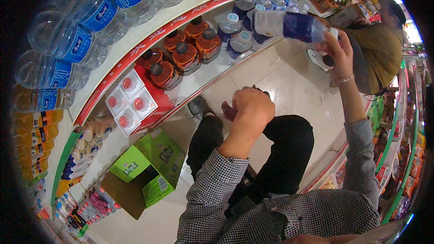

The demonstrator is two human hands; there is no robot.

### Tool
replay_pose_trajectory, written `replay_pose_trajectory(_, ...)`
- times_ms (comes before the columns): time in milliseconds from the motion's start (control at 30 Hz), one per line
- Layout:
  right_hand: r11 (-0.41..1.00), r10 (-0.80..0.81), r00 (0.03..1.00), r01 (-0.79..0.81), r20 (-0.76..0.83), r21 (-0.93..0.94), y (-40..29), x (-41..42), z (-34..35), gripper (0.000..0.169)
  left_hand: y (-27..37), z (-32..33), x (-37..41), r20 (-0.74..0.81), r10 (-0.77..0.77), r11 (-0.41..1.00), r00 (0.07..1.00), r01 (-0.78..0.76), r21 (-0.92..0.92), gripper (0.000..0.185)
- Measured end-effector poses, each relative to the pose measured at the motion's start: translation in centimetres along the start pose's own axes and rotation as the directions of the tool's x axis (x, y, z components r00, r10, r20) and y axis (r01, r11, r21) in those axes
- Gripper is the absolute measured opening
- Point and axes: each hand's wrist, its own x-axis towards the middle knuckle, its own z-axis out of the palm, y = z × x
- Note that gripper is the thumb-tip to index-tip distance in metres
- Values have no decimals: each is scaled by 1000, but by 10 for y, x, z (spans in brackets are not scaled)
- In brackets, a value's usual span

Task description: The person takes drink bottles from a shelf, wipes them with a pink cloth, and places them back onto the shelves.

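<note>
My right hand [340, 49] is raised at the upper right, gripping a plastic bottle [288, 25] by its white-capped neck. The bottle lies nearly level, with a dark purple-blue band, its base towards the lower shelf [206, 78]. Similar bottles with pale blue caps [239, 45] stand on that shelf under and beside it. My left hand [252, 105] is above the floor between my knees, its back to the camera and fingers curled, thumb partly apart; its palm is hidden. Orange-red bottles with black caps [184, 56] stand on the shelf near it.
A red-and-white carton of red-capped bottles [135, 103] sits at the shelf's near end. An open green cardboard box [161, 162] rests on the floor. Large water bottles [98, 17] line the upper shelf [132, 28]. Another person [379, 54] crouches at the upper right, near shelves of packaged goods.
</note>
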Motion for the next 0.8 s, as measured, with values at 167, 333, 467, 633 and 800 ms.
replay_pose_trajectory(167,979,-68,998,65,5,195,33,49,77,32,-7,10,1,-90,-7,999,996,10,32,39)
replay_pose_trajectory(333,966,-174,985,166,22,196,67,65,118,37,-12,16,3,-115,28,998,993,-21,62,35)
replay_pose_trajectory(467,968,-239,970,236,28,87,84,89,135,41,-13,14,4,-33,17,991,999,-13,136,31)
replay_pose_trajectory(633,889,-300,945,327,130,-320,95,119,189,46,-20,20,-2,-175,-29,995,984,45,90,30)
replay_pose_trajectory(800,318,-585,729,609,355,-727,149,194,215,44,-15,17,-1,-251,-2,993,968,31,114,31)
